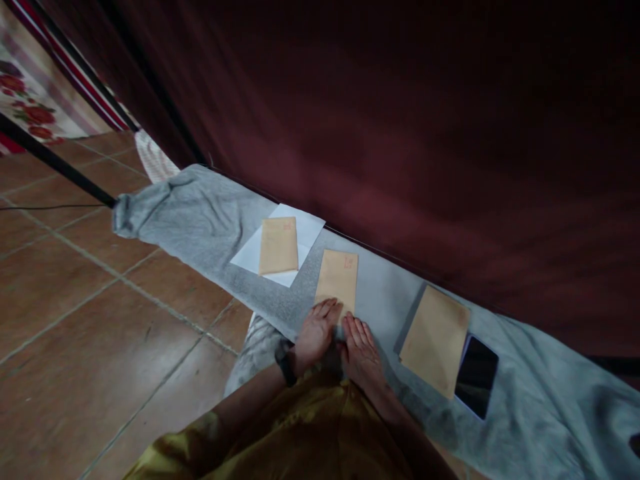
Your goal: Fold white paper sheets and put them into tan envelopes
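Note:
A tan envelope (339, 276) lies on a grey cloth-covered surface (210, 220) in the middle of the view. My left hand (316, 333) rests flat on its near edge, fingers stretched out; a dark band is on that wrist. My right hand (361, 350) lies flat beside it, fingers pointing at the same envelope's near corner. Neither hand grips anything. A second tan envelope (278, 245) sits on white paper sheets (310, 225) to the left. A third, larger stack of tan envelopes (436, 339) lies to the right.
A dark phone (476, 377) lies right of the envelope stack. A dark red curtain (400, 133) hangs directly behind the surface. Brown floor tiles (75, 320) spread to the left, with a black pole (50, 160) and a floral fabric at far left.

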Demonstrator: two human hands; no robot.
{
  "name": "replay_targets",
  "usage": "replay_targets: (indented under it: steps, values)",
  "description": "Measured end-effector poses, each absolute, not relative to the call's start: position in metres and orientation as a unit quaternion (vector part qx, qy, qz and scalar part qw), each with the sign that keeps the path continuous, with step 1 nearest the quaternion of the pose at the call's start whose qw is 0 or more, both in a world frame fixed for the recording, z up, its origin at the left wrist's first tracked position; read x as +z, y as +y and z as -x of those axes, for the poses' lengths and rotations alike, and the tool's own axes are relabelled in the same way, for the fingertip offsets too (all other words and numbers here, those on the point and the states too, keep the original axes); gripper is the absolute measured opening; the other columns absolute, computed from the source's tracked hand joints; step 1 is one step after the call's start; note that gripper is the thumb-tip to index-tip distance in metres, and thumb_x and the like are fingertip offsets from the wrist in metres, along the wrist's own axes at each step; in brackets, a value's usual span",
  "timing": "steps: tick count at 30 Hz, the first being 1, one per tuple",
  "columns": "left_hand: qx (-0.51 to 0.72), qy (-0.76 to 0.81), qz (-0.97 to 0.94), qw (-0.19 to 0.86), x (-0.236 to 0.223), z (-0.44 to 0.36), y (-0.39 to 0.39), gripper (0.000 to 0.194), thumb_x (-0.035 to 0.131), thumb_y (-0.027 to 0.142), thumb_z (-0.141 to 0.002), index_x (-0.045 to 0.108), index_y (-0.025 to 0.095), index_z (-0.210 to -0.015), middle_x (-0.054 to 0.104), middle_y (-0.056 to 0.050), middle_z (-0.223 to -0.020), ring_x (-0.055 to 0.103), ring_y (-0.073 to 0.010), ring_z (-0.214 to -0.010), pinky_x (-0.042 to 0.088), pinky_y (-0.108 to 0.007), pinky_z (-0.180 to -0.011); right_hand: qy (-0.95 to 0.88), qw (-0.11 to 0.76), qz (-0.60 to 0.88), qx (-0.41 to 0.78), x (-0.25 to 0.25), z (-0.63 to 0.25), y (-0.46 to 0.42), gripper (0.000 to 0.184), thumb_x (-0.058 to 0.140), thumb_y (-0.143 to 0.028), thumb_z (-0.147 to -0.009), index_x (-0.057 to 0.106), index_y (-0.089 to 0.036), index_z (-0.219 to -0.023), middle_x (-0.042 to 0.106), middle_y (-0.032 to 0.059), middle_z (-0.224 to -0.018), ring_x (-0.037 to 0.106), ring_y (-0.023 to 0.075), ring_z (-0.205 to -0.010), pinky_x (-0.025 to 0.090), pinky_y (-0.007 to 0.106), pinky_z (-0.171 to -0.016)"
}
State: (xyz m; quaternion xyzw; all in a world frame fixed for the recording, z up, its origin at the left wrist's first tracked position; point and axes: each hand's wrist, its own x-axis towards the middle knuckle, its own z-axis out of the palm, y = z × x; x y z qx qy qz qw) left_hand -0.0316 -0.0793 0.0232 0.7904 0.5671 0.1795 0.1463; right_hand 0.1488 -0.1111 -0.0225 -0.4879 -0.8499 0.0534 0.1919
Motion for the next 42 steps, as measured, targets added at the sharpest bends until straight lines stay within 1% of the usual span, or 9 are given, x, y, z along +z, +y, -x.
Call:
replay_targets:
  steps: [5,10,19,24,29,33,36,39,42]
  values:
    - [0.160,0.523,-0.827,0.130,0.010,-0.005,-0.043,0.056,0.034,0.046,-0.106,0.042,0.018,-0.154,0.043,-0.011,-0.161,0.034,-0.0236,-0.152,0.028,-0.047,-0.125,-0.835,0.211,0.506,0.053,-0.035,-0.144,-0.116,0.049,0.050,-0.026,-0.097,0.057,-0.007,-0.142,0.061,0.0206,-0.143,0.051,0.0313,-0.141,0.036,0.051,-0.122]
    - [0.142,0.546,-0.823,0.065,-0.002,-0.007,0.012,0.066,0.031,0.051,-0.106,0.037,0.008,-0.156,0.034,-0.017,-0.164,0.026,-0.0260,-0.156,0.021,-0.046,-0.128,-0.847,0.204,0.490,0.040,-0.025,-0.146,-0.114,0.056,0.047,-0.029,-0.101,0.045,-0.011,-0.153,0.051,0.0171,-0.154,0.045,0.0300,-0.146,0.034,0.051,-0.123]
    - [0.137,0.578,-0.802,0.065,0.006,0.001,0.068,0.064,0.030,0.045,-0.105,0.033,0.011,-0.159,0.035,-0.017,-0.164,0.027,-0.0278,-0.155,0.019,-0.052,-0.127,-0.854,0.183,0.484,0.044,-0.011,-0.147,-0.111,0.057,0.051,-0.027,-0.101,0.041,-0.024,-0.157,0.041,0.0123,-0.161,0.042,0.0308,-0.148,0.040,0.053,-0.119]
    - [0.173,0.607,-0.771,0.084,0.000,0.018,0.013,0.058,0.037,0.035,-0.103,0.038,0.012,-0.155,0.039,-0.018,-0.162,0.029,-0.0319,-0.154,0.022,-0.060,-0.124,-0.847,0.190,0.495,0.030,-0.015,-0.143,-0.113,0.059,0.052,-0.024,-0.098,0.043,-0.025,-0.156,0.042,0.0115,-0.161,0.044,0.0308,-0.147,0.040,0.053,-0.119]
    - [0.288,0.655,-0.687,0.127,-0.016,0.046,-0.068,0.060,0.044,0.023,-0.097,0.034,0.014,-0.155,0.039,-0.018,-0.161,0.037,-0.0281,-0.150,0.040,-0.049,-0.119,-0.830,0.219,0.511,0.030,-0.023,-0.133,-0.115,0.058,0.054,-0.021,-0.093,0.050,-0.023,-0.151,0.041,0.0114,-0.162,0.044,0.0319,-0.146,0.037,0.054,-0.120]
    - [0.343,0.668,-0.637,0.171,-0.018,0.053,-0.082,0.062,0.054,0.022,-0.090,0.041,0.016,-0.150,0.059,-0.017,-0.142,0.057,-0.0294,-0.131,0.049,-0.051,-0.110,-0.818,0.246,0.519,0.027,-0.021,-0.126,-0.113,0.049,0.050,-0.021,-0.096,0.058,-0.021,-0.145,0.046,0.0128,-0.159,0.046,0.0313,-0.144,0.035,0.054,-0.120]
    - [0.392,0.686,-0.568,0.229,-0.014,0.054,-0.068,0.064,0.061,0.021,-0.083,0.047,0.017,-0.145,0.071,-0.011,-0.112,0.069,-0.0269,-0.103,0.058,-0.047,-0.093,-0.812,0.262,0.521,0.017,-0.015,-0.123,-0.112,0.043,0.047,-0.023,-0.100,0.060,-0.021,-0.141,0.052,0.0136,-0.155,0.049,0.0306,-0.142,0.036,0.055,-0.119]
    - [0.439,0.663,-0.506,0.334,-0.003,0.053,-0.057,0.062,0.057,0.015,-0.079,0.050,0.017,-0.141,0.070,-0.003,-0.088,0.068,-0.0202,-0.078,0.059,-0.037,-0.074,-0.812,0.260,0.523,0.013,-0.007,-0.121,-0.111,0.040,0.049,-0.028,-0.101,0.061,-0.022,-0.139,0.057,0.0129,-0.149,0.051,0.0312,-0.138,0.038,0.055,-0.117]
    - [0.466,0.625,-0.492,0.388,0.019,0.043,-0.057,0.060,0.055,0.012,-0.077,0.054,0.018,-0.137,0.067,0.000,-0.082,0.065,-0.0173,-0.072,0.056,-0.032,-0.070,-0.801,0.250,0.544,0.012,0.005,-0.118,-0.108,0.041,0.053,-0.032,-0.101,0.060,-0.019,-0.139,0.063,0.0149,-0.141,0.057,0.0321,-0.129,0.046,0.051,-0.109]
